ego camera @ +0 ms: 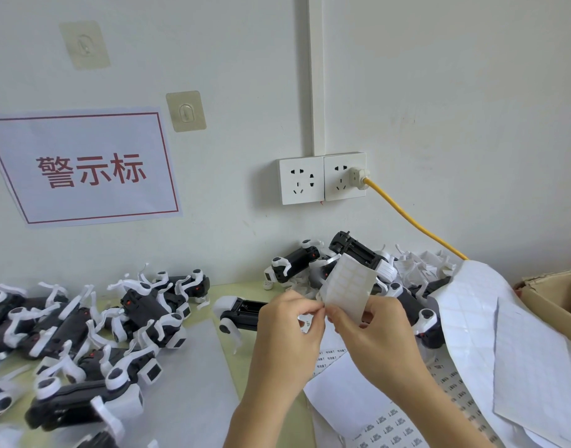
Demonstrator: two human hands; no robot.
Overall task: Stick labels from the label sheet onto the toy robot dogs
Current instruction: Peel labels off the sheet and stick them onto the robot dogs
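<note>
A small label sheet (348,287) stands upright in the air above the table, its back side facing me. My right hand (371,337) grips its lower edge. My left hand (287,331) pinches something small and white at the sheet's lower left corner, fingertips meeting those of the right hand. Just behind my left hand lies one black-and-white toy robot dog (239,313) on its back. Several more dogs are piled at the left (84,334) and at the back right (358,257).
Printed label sheets (387,425) lie under my forearms. Large empty backing sheets (504,344) drape over the right side beside a cardboard box (555,295). A yellow cable (413,221) runs from the wall socket (323,179). A red-lettered sign (87,169) hangs on the wall.
</note>
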